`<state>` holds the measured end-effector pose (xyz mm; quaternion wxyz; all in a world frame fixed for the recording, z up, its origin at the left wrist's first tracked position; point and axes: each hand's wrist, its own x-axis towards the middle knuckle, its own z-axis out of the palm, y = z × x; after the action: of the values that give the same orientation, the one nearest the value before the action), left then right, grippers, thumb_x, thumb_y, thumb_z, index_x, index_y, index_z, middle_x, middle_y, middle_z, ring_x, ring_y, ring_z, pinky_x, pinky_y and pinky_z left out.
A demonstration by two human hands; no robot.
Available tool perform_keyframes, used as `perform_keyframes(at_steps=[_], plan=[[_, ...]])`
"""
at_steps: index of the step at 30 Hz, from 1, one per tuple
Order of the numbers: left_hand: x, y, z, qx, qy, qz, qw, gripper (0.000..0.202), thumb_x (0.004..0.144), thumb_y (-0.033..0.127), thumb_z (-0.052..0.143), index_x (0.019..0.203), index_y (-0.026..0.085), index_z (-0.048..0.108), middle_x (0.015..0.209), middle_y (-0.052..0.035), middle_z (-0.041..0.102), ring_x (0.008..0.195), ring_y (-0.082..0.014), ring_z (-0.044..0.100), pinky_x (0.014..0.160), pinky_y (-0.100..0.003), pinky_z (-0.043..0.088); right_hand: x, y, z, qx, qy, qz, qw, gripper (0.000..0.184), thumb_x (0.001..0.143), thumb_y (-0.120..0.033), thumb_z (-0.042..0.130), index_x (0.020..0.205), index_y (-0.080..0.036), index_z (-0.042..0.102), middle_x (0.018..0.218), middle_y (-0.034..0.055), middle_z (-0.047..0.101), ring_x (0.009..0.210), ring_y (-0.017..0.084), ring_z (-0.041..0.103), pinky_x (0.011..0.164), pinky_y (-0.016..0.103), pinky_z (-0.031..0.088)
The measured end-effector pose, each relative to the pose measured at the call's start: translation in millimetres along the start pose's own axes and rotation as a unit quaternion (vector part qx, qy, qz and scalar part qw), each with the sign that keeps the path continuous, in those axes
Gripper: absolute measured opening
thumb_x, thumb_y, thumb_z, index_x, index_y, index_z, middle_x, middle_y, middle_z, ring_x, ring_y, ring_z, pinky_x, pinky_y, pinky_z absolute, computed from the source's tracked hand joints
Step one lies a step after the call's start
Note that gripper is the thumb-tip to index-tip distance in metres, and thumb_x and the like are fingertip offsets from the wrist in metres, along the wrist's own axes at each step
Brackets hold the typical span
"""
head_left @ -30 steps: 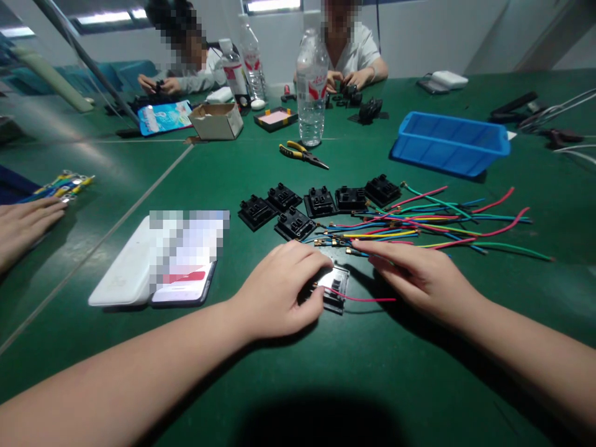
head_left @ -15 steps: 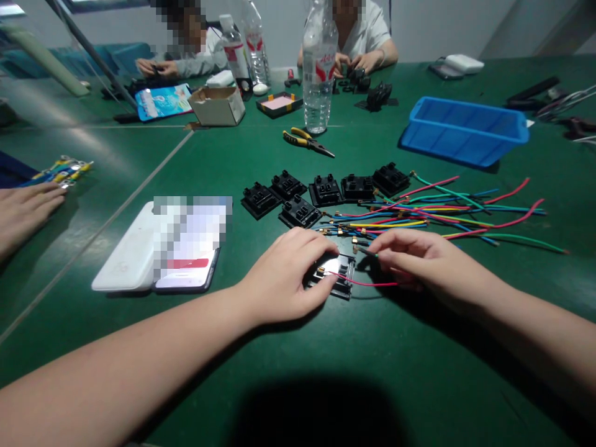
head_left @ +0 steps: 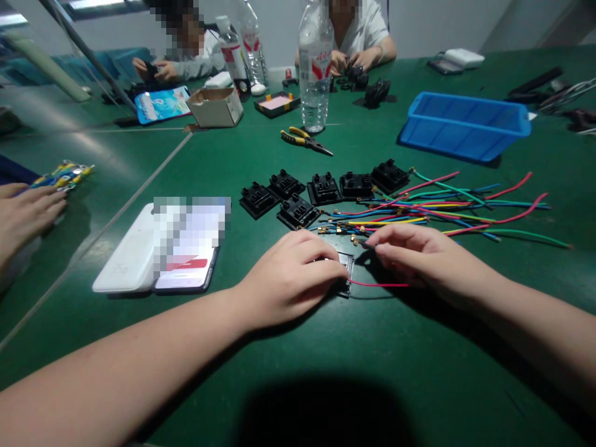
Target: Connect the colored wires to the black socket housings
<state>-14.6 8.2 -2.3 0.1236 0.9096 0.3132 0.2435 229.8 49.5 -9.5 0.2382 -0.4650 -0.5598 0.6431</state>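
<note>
A person is sitting at a green table, seen from their own head, both bare forearms reaching forward. The left hand is lying palm down with its fingers curled over a black plastic housing, covering most of it and pressing it onto the table just in front of the person, probably to keep it from sliding. A red wire is trailing from the housing's right edge and passing under the right hand. That hand is resting just beside the housing with its fingertips drawn together in a pinch around what seems to be a brass-tipped wire, though the grip itself is partly hidden. Just beyond the hands, loose coloured wires are lying fanned out with their metal ends pointing toward the person, likely so each end is within easy reach. Six more black housings are sitting in a curved row behind them. Farther back are yellow-handled pliers, a water bottle and a blue bin. To the left, a smartphone is lying partly on a white slab, and another person's hand is resting flat at the table's edge. Two people are working across the table.
</note>
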Motion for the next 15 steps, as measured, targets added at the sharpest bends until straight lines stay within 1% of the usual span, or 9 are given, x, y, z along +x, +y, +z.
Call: perform_keyframes(at_steps=[4,9,15], plan=[[1.0,-0.8,-0.6,-0.011,0.012,-0.005,1.000,0.013,0.092,0.015,0.055,0.101,0.018,0.065,0.099,-0.0063,0.069,0.094,-0.0173,0.056,0.089,-0.031,0.047,-0.7,-0.9,0.3,-0.007,-0.004,0.005,1.000,0.040,0.073,-0.052,0.073,0.093,-0.020,0.061,0.053,-0.0085,0.044,0.040,0.005,0.031,0.035,0.018,0.021],[2.0,-0.4,-1.3,-0.009,0.019,-0.006,1.000,0.010,0.093,0.017,0.055,0.097,0.017,0.064,0.097,-0.0070,0.069,0.093,-0.0176,0.057,0.088,-0.032,0.048,-1.0,-1.4,0.7,-0.007,-0.003,0.005,1.000,0.040,0.073,-0.052,0.073,0.093,-0.020,0.060,0.052,-0.0084,0.044,0.040,0.005,0.032,0.035,0.017,0.022],[2.6,0.4,-0.7,-0.005,0.014,-0.013,1.000,0.010,0.094,0.018,0.053,0.095,0.017,0.063,0.097,-0.0063,0.069,0.092,-0.0168,0.057,0.089,-0.032,0.048,0.2,-0.7,0.8,0.006,-0.008,0.001,1.000,0.039,0.074,-0.051,0.073,0.093,-0.019,0.060,0.052,-0.0089,0.043,0.040,0.004,0.029,0.035,0.017,0.018]])
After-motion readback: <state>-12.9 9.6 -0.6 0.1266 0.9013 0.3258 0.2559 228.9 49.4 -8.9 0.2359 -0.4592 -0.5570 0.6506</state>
